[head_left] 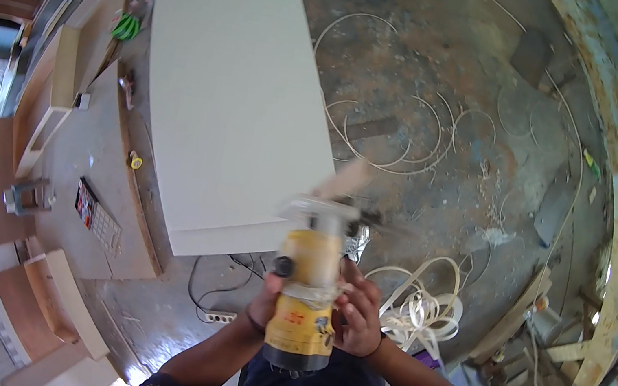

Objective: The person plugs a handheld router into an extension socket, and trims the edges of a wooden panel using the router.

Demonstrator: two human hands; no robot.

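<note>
Gripping a yellow router (pixel 305 296) with both hands, the person holds it up in front of the chest, base end pointing away toward the near corner of a large white board (pixel 232 88). In the head view, the left hand (pixel 265 301) wraps the tool's left side and the right hand (pixel 358 316) its right side, fingers of both curled tight against the yellow body. The clear base plate (pixel 320 211) at the far end is blurred, and a pale wooden piece (pixel 344 181) shows just beyond it; whether they touch cannot be told. The tool looks lifted off the board rather than resting on it, so the step in hand seems to be checking or adjusting it between passes. A next move would call for a firm two-handed hold and setting the base flat on the board's edge. Thin curled white strips (pixel 422 300) litter the dusty floor (pixel 463 71). A black cable (pixel 205 290) runs to a socket strip (pixel 221 316) below the board.
</note>
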